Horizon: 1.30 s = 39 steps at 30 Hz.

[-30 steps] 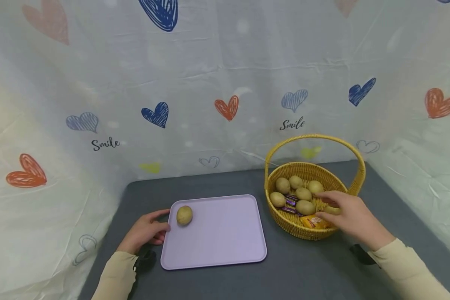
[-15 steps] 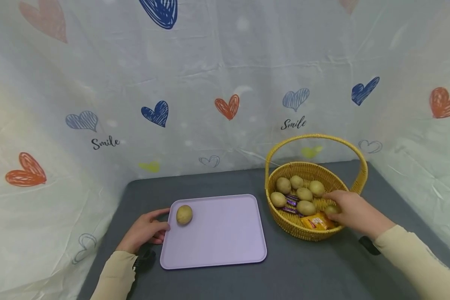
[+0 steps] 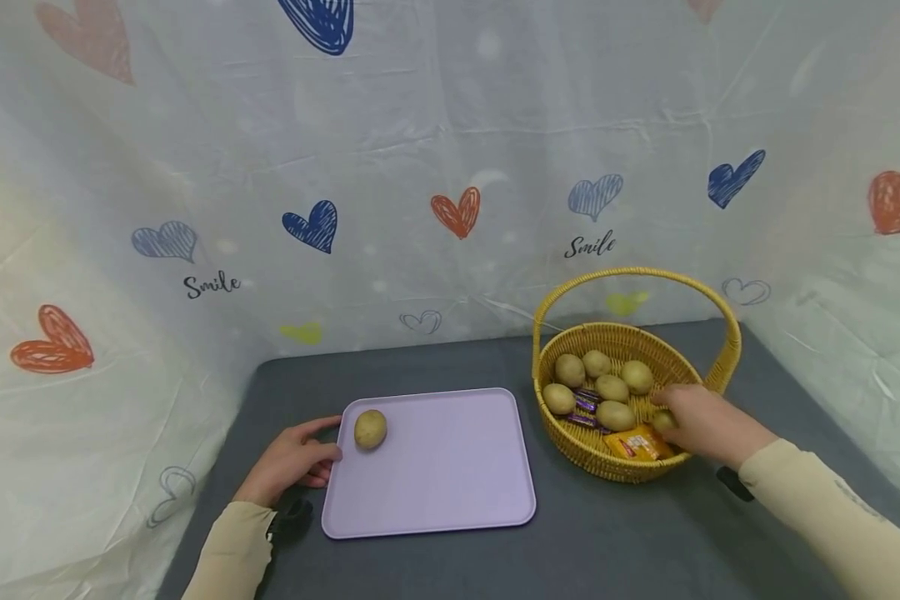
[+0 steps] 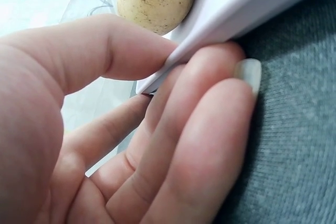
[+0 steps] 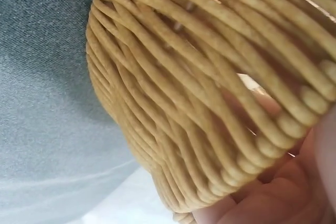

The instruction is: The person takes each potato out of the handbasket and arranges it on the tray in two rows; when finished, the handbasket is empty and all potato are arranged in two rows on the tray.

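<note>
My left hand [image 3: 292, 462] grips the left edge of the lilac tray [image 3: 450, 475], thumb over the rim and fingers curled beneath it in the left wrist view. One potato [image 3: 371, 429] lies near the tray's upper left corner. My right hand [image 3: 708, 423] reaches over the right rim of the yellow wicker basket [image 3: 592, 462], its fingers round a potato [image 3: 663, 422] inside. Several other potatoes [image 3: 615, 416] sit in the basket. In the right wrist view the woven basket wall [image 5: 194, 93] hides most of that hand and its potato.
Purple-wrapped sweets [image 3: 585, 402] and an orange packet [image 3: 637, 443] lie among the potatoes. The basket's tall handle [image 3: 637, 272] arches over it. A dark grey cloth [image 3: 435, 567] covers the table, with a white heart-printed curtain [image 3: 390, 167] behind.
My right hand has moved slightly right and closed its fingers round the potato at the basket's right side. The left hand stays at the tray's edge.
</note>
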Each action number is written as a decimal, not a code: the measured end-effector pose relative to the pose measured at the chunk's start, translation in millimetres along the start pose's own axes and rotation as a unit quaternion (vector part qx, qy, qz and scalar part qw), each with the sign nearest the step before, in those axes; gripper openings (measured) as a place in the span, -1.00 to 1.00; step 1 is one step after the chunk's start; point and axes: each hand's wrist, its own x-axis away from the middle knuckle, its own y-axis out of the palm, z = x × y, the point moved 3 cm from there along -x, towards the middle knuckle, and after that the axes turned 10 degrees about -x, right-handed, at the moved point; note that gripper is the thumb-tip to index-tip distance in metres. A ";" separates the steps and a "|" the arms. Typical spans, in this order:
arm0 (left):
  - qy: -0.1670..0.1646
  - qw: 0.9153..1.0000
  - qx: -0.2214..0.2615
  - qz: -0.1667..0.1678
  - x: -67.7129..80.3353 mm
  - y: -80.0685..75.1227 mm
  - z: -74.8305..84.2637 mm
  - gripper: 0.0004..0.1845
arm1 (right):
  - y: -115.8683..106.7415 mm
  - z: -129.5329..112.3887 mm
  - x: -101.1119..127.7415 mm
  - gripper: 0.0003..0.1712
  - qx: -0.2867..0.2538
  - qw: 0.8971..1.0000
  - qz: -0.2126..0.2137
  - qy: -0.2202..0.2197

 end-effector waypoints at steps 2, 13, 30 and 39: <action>0.001 1.000 0.002 0.000 0.1 -0.5 -0.8 -0.23 | 0.2 -0.3 -1.5 -0.66 0.000 1.000 -0.006 0.003; 0.013 1.000 -0.006 0.008 -1.0 0.4 -0.3 -0.26 | 4.5 -0.2 0.6 -0.72 -0.002 1.000 -0.005 0.012; 0.016 1.000 -0.001 0.010 -1.0 -1.4 -0.3 -0.25 | -12.4 -13.2 0.5 -0.88 -0.017 0.998 0.060 0.000; 0.012 1.000 0.002 0.010 1.5 0.3 0.2 -0.26 | -20.1 -62.1 -7.4 -0.55 -0.052 0.992 0.113 -0.020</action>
